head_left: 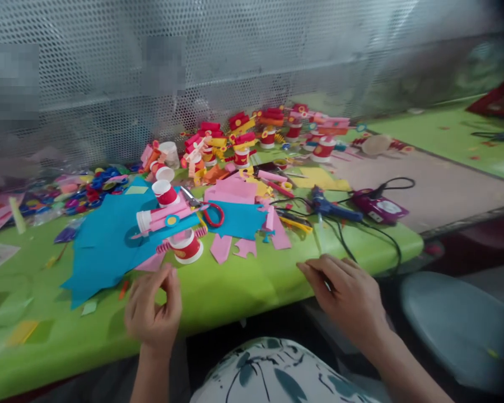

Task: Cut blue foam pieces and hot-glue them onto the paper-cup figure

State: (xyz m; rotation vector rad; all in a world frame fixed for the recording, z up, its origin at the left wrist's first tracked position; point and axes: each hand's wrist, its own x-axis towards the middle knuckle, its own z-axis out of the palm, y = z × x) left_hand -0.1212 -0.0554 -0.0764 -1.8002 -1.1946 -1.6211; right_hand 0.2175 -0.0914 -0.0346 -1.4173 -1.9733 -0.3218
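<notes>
My left hand is above the table's front edge, thumb and fingertips pressed together in a pinch. Whether something thin lies between them I cannot make out. Just beyond it stands a paper-cup figure with a red band, pink coiled arms, and pink and blue paper rolls on top. My right hand also pinches over the front edge, apart from the left; anything in its fingertips is too small to see. Beyond it lies a blue glue gun with its nozzle toward me. Red-handled scissors rest behind the figure.
Several similar cup figures crowd the back by a perforated metal panel. Blue paper and pink scraps cover the table's middle. A purple power box with black cords sits at right. A stool stands below, right.
</notes>
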